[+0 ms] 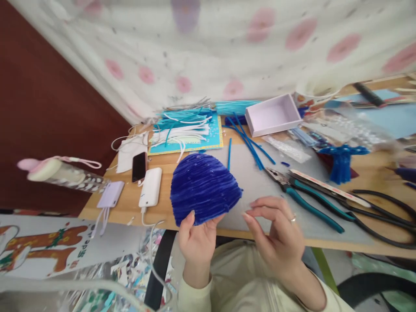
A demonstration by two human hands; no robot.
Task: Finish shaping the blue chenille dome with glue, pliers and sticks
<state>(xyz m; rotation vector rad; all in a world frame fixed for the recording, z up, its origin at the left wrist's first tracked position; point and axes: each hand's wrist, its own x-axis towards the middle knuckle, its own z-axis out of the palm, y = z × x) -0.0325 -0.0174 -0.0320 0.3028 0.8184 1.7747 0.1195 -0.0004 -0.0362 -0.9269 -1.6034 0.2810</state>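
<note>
My left hand is closed on the lower edge of a dark blue, dome-shaped piece of fuzzy pipe cleaners laid side by side. Its thumb presses the near face; the other fingers are hidden behind. Just right of the piece's pointed corner, my right hand has thumb and forefinger pinched together, apart from the piece. Whatever the pinch holds, if anything, is too small to make out. Loose blue pipe cleaners lie beyond on the grey mat. Teal-handled pliers rest to the right, beside black-handled scissors.
White and teal pipe cleaners are piled at the back on a blue card. Behind the mat sits a lilac box. A white power bank, phone and bottle stand left. A blue pipe-cleaner figure lies right.
</note>
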